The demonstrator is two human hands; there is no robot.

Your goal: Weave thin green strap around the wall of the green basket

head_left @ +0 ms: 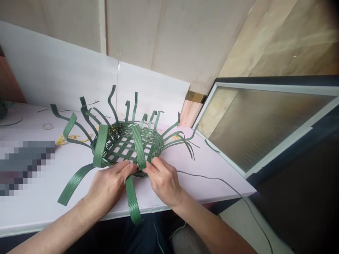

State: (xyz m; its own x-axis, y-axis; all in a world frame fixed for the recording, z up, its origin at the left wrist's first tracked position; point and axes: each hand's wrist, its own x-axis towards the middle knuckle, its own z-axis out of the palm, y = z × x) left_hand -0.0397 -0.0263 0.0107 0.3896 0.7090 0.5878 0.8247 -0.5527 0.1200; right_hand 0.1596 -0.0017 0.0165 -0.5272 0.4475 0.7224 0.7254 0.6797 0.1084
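A half-woven green basket of plastic strapping lies on a pale pink table, its loose strips sticking up and out all round. My left hand rests at the basket's near rim, fingers curled against the weave beside a wide green strip that folds over the rim. My right hand pinches the rim just right of that strip. A thin green cord runs from under my right hand across the table and off its right edge.
White panels lean against the wall behind the table. A framed frosted-glass panel lies at the right. A blurred patch covers the table's left part. Yellow scraps and a small ring lie behind the basket.
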